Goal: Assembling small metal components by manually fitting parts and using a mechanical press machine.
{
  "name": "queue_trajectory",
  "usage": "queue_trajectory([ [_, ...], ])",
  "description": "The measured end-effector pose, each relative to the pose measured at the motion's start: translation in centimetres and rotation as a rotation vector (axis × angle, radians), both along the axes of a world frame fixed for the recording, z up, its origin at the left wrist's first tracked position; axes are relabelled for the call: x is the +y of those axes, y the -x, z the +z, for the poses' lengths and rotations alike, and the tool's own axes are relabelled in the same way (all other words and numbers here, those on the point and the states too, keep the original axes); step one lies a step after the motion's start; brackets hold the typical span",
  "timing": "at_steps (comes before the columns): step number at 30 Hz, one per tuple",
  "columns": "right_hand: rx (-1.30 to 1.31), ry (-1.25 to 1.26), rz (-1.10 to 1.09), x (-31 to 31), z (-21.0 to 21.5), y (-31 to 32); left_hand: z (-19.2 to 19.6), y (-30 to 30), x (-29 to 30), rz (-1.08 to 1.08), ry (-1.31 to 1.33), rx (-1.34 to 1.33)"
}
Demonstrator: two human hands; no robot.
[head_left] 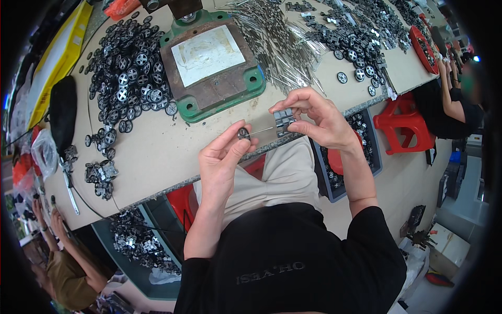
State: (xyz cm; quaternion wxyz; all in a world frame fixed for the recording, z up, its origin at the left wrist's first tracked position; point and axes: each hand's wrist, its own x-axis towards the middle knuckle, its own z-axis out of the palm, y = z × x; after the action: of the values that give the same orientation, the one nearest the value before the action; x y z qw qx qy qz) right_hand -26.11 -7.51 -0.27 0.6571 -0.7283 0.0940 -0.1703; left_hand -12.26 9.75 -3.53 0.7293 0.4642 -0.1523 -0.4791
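Note:
Near the table's front edge, my left hand point(222, 159) pinches a small black toy wheel point(242, 133) between thumb and fingertips. A thin metal axle point(262, 131) runs from this wheel toward the right. Just beyond its tip, my right hand point(327, 123) grips a dark grey plastic toy part point(283, 118) with a blocky top, thumb on one side and fingers on the other. Axle tip and part lie close together; whether they touch I cannot tell.
A press with a green base point(225, 107) stands ahead, flanked by heaped wheels point(130, 73) and loose metal axles point(277, 47). Dark plastic parts point(350, 36) and a red tray point(423, 49) lie right. Bins point(175, 285) sit below; a red stool point(402, 125) and co-workers are at the sides.

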Motion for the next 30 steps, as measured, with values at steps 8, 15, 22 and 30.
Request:
queue_trajectory([
  [8,0.029,0.106,0.022,-0.1,-0.1,0.0,-0.2,0.3,-0.1,0.015,-0.038,-0.113],
  [15,0.058,0.268,-0.041,0.4,0.5,0.1,0.1,0.8,-0.1,0.072,-0.045,-0.249],
  [22,0.210,0.355,-0.034,0.5,0.4,0.5,-0.2,0.0,0.1,-0.023,-0.020,0.039],
  [30,0.079,-0.098,0.008,2.0,-1.2,0.0,0.0,2.0,-0.3,0.000,-0.008,-0.419],
])
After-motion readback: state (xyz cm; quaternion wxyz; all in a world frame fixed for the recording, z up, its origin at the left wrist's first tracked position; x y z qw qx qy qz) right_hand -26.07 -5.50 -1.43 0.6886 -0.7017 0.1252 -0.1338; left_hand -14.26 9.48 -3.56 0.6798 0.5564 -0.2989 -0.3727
